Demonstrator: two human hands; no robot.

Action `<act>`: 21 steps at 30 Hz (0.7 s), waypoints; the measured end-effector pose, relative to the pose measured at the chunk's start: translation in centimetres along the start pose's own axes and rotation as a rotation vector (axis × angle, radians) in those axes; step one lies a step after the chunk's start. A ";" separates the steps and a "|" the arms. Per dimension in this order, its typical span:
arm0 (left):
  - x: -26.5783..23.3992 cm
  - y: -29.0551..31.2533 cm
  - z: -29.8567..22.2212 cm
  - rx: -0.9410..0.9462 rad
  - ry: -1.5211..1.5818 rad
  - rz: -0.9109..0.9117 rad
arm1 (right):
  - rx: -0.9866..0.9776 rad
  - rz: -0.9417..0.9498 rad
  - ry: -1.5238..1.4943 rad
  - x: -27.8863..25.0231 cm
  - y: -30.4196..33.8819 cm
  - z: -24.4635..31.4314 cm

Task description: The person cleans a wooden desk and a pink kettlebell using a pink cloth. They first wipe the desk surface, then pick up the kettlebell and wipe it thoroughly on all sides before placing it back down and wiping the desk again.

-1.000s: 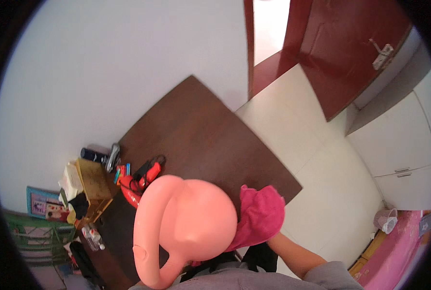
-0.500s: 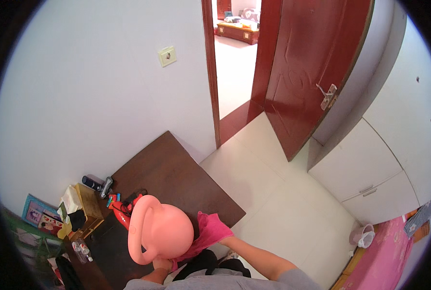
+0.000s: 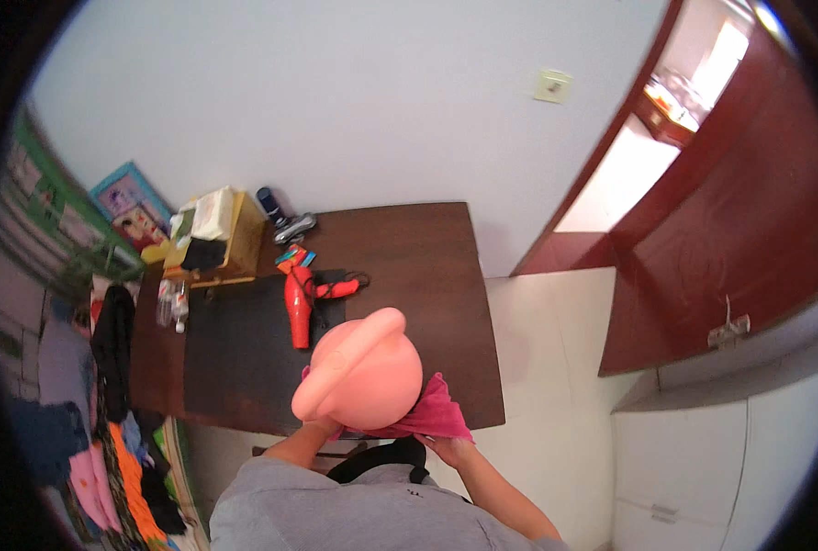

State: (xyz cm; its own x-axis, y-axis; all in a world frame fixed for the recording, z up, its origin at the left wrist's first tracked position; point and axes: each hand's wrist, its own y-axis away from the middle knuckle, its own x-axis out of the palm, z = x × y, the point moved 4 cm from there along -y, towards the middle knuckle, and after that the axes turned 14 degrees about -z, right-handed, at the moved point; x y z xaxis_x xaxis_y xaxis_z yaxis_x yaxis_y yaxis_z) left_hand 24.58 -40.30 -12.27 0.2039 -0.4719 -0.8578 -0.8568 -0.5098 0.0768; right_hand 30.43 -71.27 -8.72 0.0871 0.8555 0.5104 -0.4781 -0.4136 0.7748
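A pink kettlebell (image 3: 391, 363) is in front of my body, over the near part of the dark wooden table, with its thick handle turned up toward me. My left hand (image 3: 317, 430) is at its lower left side and holds it; most of those fingers are hidden behind the kettlebell. A magenta cloth (image 3: 437, 409) lies against the kettlebell's underside and sticks out on both sides. My right hand (image 3: 449, 448) is closed on the cloth's right end, with its fingertips partly covered.
On the table (image 3: 418, 266) lie a red hair dryer (image 3: 301, 308) with a dark cord, a wooden box (image 3: 244, 243) with tissues, and clear bottles (image 3: 175, 303). Clothes (image 3: 120, 459) hang or lie at left. A red door (image 3: 703, 230) stands ajar at right, beside white cabinets (image 3: 680, 450).
My view has turned left, bringing the clothes into sight. The kettlebell has tilted, its handle now slanting up to the right. Both hands keep hold.
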 end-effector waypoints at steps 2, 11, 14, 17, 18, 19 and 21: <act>-0.2 -0.1 0.1 -0.067 0.010 -0.013 | 0.053 0.032 0.035 0.0 -0.3 0.7; -0.8 1.0 -0.2 -0.292 0.099 -0.090 | 0.159 0.122 0.315 -1.2 -3.1 3.8; -1.2 2.5 -1.0 -0.359 0.140 -0.129 | 0.223 0.162 0.307 -1.7 -3.1 4.5; -1.2 4.7 -2.4 -0.432 0.199 -0.198 | 0.251 0.225 0.358 -1.8 -3.0 5.7; -0.3 5.8 -2.6 -0.428 0.183 -0.241 | 0.266 0.270 0.385 -2.1 -3.0 6.4; 0.8 7.1 -2.7 -0.405 0.152 -0.286 | 0.273 0.304 0.393 -2.3 -2.9 7.0; 5.3 10.1 -1.6 -0.386 -0.042 -0.430 | 0.290 0.372 0.418 -1.7 -1.6 9.1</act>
State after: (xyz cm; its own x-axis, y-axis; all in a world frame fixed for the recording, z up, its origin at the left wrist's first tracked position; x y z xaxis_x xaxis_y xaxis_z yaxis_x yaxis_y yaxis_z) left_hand 17.80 -49.06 -15.19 0.4700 -0.1395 -0.8716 -0.4647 -0.8786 -0.1100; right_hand 39.04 -74.91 -7.47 -0.4164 0.6634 0.6217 -0.1489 -0.7243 0.6732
